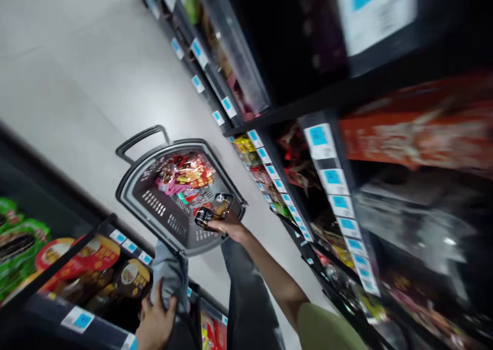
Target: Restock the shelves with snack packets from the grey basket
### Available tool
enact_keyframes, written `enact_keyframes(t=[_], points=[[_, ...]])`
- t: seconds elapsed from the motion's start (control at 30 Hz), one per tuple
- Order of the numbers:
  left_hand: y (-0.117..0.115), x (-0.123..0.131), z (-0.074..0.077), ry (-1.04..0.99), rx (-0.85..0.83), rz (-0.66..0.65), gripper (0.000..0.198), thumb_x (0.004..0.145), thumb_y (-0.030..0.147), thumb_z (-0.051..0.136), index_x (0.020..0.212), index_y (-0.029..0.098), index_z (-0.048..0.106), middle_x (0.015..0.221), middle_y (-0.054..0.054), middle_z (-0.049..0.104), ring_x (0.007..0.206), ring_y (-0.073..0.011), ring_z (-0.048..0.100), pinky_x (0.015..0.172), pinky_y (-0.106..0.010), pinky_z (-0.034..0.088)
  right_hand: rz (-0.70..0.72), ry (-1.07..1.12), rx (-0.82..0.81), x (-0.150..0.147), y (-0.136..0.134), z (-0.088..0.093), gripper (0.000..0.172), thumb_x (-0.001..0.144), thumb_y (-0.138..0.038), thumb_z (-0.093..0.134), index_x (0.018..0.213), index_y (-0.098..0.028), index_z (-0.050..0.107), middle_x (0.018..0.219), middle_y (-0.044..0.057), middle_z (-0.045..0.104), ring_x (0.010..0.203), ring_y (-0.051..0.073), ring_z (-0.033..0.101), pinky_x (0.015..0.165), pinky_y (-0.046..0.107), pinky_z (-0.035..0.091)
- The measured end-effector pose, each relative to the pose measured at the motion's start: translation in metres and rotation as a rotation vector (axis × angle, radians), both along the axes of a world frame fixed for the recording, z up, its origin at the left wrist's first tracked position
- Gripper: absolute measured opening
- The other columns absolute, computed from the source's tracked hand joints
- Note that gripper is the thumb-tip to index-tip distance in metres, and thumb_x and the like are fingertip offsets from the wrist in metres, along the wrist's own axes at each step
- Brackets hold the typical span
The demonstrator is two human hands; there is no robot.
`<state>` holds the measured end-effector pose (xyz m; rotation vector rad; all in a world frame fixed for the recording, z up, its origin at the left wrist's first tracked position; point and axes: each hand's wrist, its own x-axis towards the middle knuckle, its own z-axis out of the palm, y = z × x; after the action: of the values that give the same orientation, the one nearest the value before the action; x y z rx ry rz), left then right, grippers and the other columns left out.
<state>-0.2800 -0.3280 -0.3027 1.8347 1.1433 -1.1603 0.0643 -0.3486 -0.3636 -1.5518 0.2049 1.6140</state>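
Observation:
A grey shopping basket (154,231) stands on the floor with its handle up at the left, and colourful snack packets (188,172) lie inside. Over its lower right part, my right hand (227,225) is closed on a dark, shiny packet (210,214) with white print. My left hand (157,316) has its fingers spread and rests against the light blue trouser leg (169,275), holding nothing that shows.
Black shelves with price labels (333,178) and bagged goods rise along the right. A low shelf bin (50,309) with green, red and brown packs is at the lower left. Grey floor (77,72) stretches beyond the basket.

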Motion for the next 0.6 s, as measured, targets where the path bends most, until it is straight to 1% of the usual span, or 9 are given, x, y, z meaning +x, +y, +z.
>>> enact_keyframes(t=[0.07,0.13,0.23,0.3,0.37,0.43,0.5,0.57,0.6], points=[[-0.001,0.0,-0.005,0.0,-0.024,-0.098,0.046,0.089,0.029,0.047,0.133,0.025,0.056,0.147,-0.015,0.045,0.128,-0.0368,0.051,0.099,-0.054,0.046,-0.286,0.044,0.036,0.012,0.002,0.05,0.059,0.053,-0.04,0.091,0.101,-0.02,0.062,0.08,0.0,0.07,0.06,0.015,0.062,0.041,0.022,0.048],[-0.003,0.005,-0.006,0.08,-0.012,-0.107,0.048,0.094,0.033,0.039,0.138,0.021,0.052,0.144,-0.018,0.047,0.119,-0.0352,0.059,0.097,-0.051,0.047,-0.467,-0.005,0.079,0.026,0.001,0.099,0.062,0.051,-0.035,0.093,0.101,-0.021,0.059,0.074,-0.003,0.067,0.054,0.013,0.059,0.038,0.021,0.047],[-0.009,0.014,0.001,0.225,0.021,-0.06,0.059,0.099,0.044,0.028,0.151,0.017,0.036,0.133,-0.022,0.054,0.104,-0.0323,0.067,0.093,-0.046,0.05,-0.638,-0.127,0.131,0.045,-0.006,0.166,0.062,0.052,-0.031,0.093,0.102,-0.021,0.057,0.071,-0.005,0.065,0.053,0.013,0.06,0.038,0.021,0.05],[-0.014,0.017,0.007,0.217,-0.03,-0.164,0.054,0.098,0.039,0.033,0.148,0.021,0.043,0.141,-0.022,0.05,0.111,-0.0341,0.065,0.093,-0.046,0.05,-0.684,-0.183,0.136,0.054,-0.012,0.2,0.061,0.053,-0.028,0.092,0.103,-0.022,0.058,0.073,-0.004,0.067,0.055,0.013,0.062,0.041,0.023,0.054],[-0.021,0.016,0.012,0.169,-0.118,-0.361,0.047,0.095,0.029,0.039,0.138,0.024,0.057,0.157,-0.019,0.034,0.123,-0.039,0.057,0.093,-0.048,0.048,-0.693,-0.201,0.14,0.06,-0.018,0.224,0.06,0.053,-0.025,0.092,0.103,-0.022,0.059,0.077,-0.004,0.069,0.056,0.013,0.063,0.044,0.025,0.056],[-0.028,0.012,0.014,0.147,-0.173,-0.519,0.046,0.092,0.023,0.044,0.135,0.025,0.061,0.163,-0.018,0.022,0.129,-0.0437,0.051,0.093,-0.051,0.048,-0.695,-0.203,0.154,0.064,-0.023,0.238,0.06,0.053,-0.025,0.092,0.103,-0.022,0.059,0.077,-0.003,0.07,0.058,0.014,0.064,0.044,0.025,0.057],[-0.034,0.007,0.015,0.141,-0.183,-0.588,0.047,0.092,0.022,0.045,0.137,0.025,0.06,0.164,-0.019,0.021,0.13,-0.0446,0.049,0.093,-0.053,0.047,-0.679,-0.211,0.172,0.066,-0.026,0.244,0.059,0.051,-0.026,0.093,0.1,-0.022,0.059,0.075,-0.003,0.069,0.058,0.016,0.065,0.043,0.026,0.057],[-0.037,0.005,0.015,0.14,-0.179,-0.584,0.046,0.092,0.023,0.045,0.136,0.026,0.06,0.164,-0.017,0.023,0.13,-0.0428,0.05,0.095,-0.054,0.046,-0.651,-0.299,0.136,0.067,-0.029,0.248,0.055,0.052,-0.029,0.093,0.096,-0.02,0.06,0.071,-0.003,0.068,0.056,0.016,0.064,0.042,0.027,0.056],[-0.038,0.005,0.016,0.139,-0.177,-0.569,0.046,0.093,0.024,0.045,0.135,0.026,0.061,0.164,-0.016,0.024,0.13,-0.0419,0.05,0.096,-0.054,0.046,-0.639,-0.395,0.087,0.067,-0.031,0.249,0.052,0.053,-0.029,0.092,0.094,-0.019,0.062,0.071,-0.002,0.069,0.055,0.016,0.064,0.043,0.028,0.057]])
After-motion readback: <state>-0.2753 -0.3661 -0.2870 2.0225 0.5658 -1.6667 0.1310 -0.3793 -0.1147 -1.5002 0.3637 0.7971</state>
